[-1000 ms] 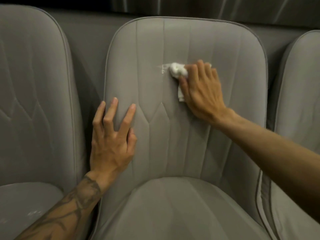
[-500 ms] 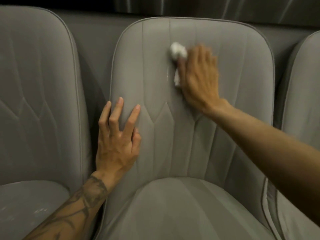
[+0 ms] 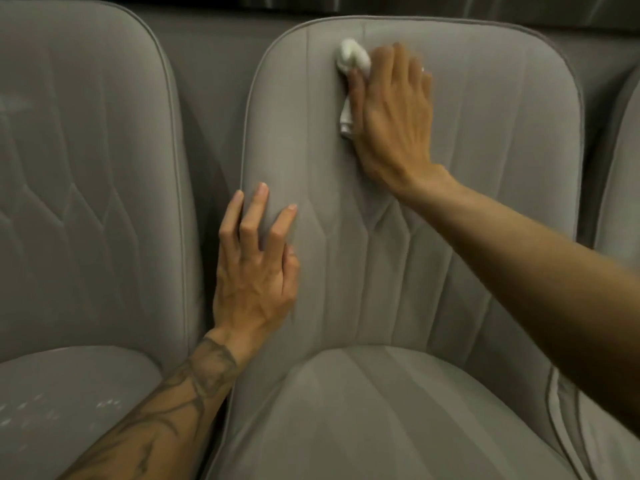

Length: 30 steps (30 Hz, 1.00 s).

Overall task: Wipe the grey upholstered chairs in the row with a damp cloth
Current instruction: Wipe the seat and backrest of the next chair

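A grey upholstered chair (image 3: 485,174) with stitched seams fills the middle of the view. My right hand (image 3: 391,112) lies flat with straight fingers on the upper part of its backrest and presses a small white cloth (image 3: 351,58) against the fabric; most of the cloth is hidden under the palm, with one bunch showing above the fingers and a strip at the thumb side. My left hand (image 3: 254,268) rests with spread fingers on the left edge of the same backrest, lower down, holding nothing.
A second grey chair (image 3: 86,168) stands close on the left, with pale specks on its seat. The edge of a third chair (image 3: 623,202) shows at the right. A narrow dark gap separates each pair. Behind the row runs a grey wall or panel.
My right hand has slid the cloth up the backrest from its middle to near the top edge. My left hand has kept its place on the left edge.
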Motion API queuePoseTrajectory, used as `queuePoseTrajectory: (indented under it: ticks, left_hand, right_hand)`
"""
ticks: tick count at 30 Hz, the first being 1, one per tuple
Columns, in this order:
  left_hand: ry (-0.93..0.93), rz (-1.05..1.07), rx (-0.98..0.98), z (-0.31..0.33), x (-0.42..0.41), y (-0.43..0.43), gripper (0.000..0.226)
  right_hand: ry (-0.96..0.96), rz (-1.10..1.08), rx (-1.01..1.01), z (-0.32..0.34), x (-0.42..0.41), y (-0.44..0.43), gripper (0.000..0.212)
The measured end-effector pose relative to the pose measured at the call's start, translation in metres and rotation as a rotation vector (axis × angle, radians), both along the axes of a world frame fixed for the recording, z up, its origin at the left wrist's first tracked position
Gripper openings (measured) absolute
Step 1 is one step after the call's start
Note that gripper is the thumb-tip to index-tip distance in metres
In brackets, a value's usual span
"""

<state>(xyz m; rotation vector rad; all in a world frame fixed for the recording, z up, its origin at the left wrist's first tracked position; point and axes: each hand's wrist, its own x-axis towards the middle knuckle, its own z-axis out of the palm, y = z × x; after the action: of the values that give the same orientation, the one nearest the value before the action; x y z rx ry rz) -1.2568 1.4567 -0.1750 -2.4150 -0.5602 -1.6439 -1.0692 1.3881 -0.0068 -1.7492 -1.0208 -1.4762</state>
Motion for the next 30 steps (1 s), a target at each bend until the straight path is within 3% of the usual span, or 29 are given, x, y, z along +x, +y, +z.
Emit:
queuePoseTrajectory:
  ticks: [2,6,8,14,16,20,22,26,28,30]
  left_hand:
    - [0.007,0.001,-0.002,0.0,-0.001,0.0,0.051]
    - [0.013,0.007,-0.006,0.0,-0.001,0.001,0.05]
    - [0.009,0.007,-0.012,0.0,-0.002,-0.002,0.05]
    - [-0.001,-0.021,-0.026,0.001,-0.001,-0.003,0.046]
    - [-0.008,-0.031,-0.021,0.001,-0.002,-0.002,0.046]
    - [-0.02,-0.046,-0.019,0.0,-0.001,-0.001,0.045]
    - [-0.019,-0.048,-0.023,-0.001,-0.001,-0.002,0.043]
    - [-0.019,-0.06,-0.022,-0.001,0.0,-0.002,0.04]
    - [-0.025,-0.075,-0.03,-0.001,0.0,-0.003,0.04]
    - [-0.03,-0.084,-0.033,-0.001,0.0,-0.002,0.039]
  right_hand:
    - [0.04,0.029,0.038,-0.013,-0.016,0.007,0.032]
    - [-0.04,0.202,-0.279,-0.081,-0.04,-0.016,0.03]
    - [-0.11,0.225,-0.337,-0.072,-0.036,-0.023,0.029]
    - [0.097,0.097,0.064,0.008,-0.026,0.021,0.035]
    - [0.096,0.132,0.035,-0.017,-0.041,0.021,0.033]
    - [-0.027,0.277,-0.261,-0.064,-0.052,-0.005,0.028]
    - [-0.081,0.281,-0.226,-0.038,-0.042,0.002,0.028]
    - [0.046,0.151,0.013,0.012,-0.032,0.028,0.033]
    - [0.063,0.191,0.0,-0.011,-0.043,0.028,0.031]
    - [0.036,0.301,-0.135,-0.054,-0.057,0.016,0.027]
